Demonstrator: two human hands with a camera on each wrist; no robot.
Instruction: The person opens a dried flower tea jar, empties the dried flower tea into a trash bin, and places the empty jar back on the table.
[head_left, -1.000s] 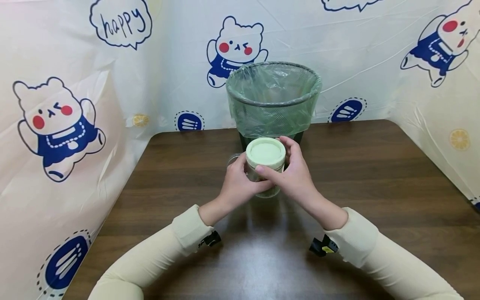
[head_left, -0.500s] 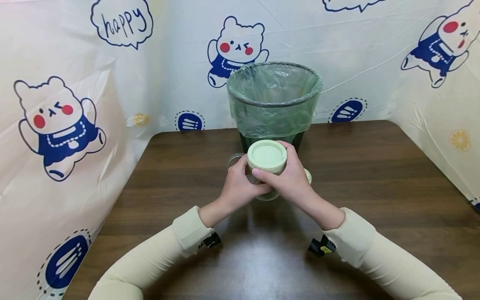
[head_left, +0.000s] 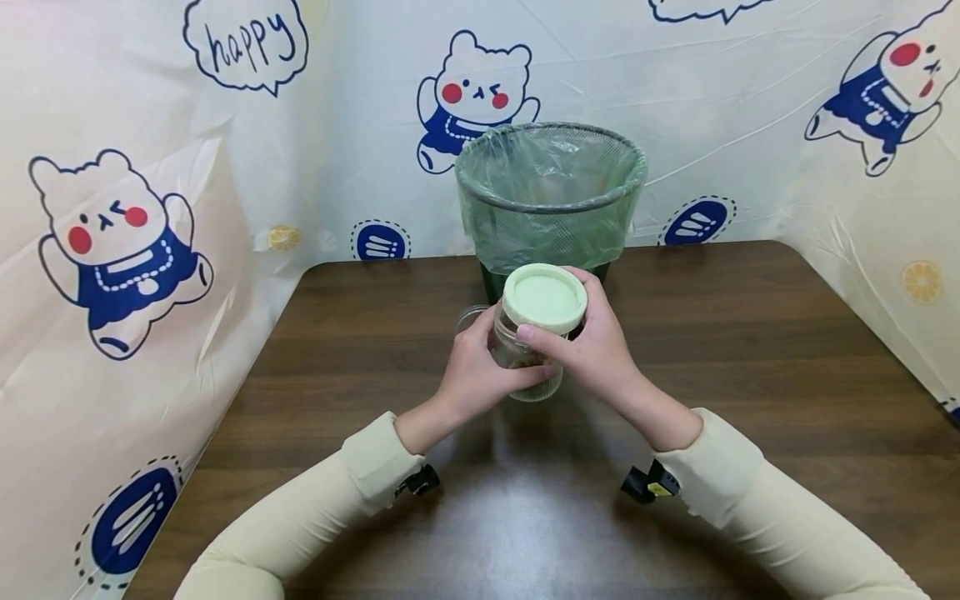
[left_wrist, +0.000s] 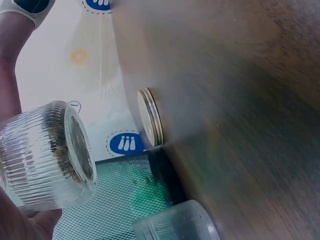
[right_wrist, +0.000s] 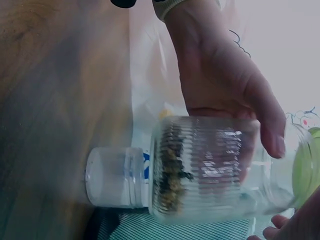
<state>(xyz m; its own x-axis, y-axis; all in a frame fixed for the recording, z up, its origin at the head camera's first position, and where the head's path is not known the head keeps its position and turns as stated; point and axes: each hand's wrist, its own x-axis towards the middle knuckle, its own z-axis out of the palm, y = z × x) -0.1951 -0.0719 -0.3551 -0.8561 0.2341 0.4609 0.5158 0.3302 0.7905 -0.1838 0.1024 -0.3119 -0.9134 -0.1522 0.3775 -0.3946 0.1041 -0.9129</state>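
A clear ribbed glass jar point(head_left: 525, 358) with a pale green lid point(head_left: 545, 298) is held above the table in front of the bin. My left hand point(head_left: 480, 367) grips the jar's body. With thumb and fingers, my right hand point(head_left: 596, 350) holds the lid, which sits shifted to the right of the jar's mouth. Dark brown bits point(right_wrist: 172, 175) lie at the jar's bottom in the right wrist view. The left wrist view gives the jar's ribbed base point(left_wrist: 35, 155) from below. Part of the right fingers is hidden behind the lid.
A mesh bin point(head_left: 551, 225) with a green liner stands at the table's back edge. A second clear container point(right_wrist: 115, 177) stands behind my left hand. Another round lid point(left_wrist: 150, 117) lies on the table point(head_left: 750, 375), hidden by my right hand in the head view.
The right hand has shifted up and to the right with the lid, exposing more of the jar's neck. My left hand has stayed in nearly the same place around the jar.
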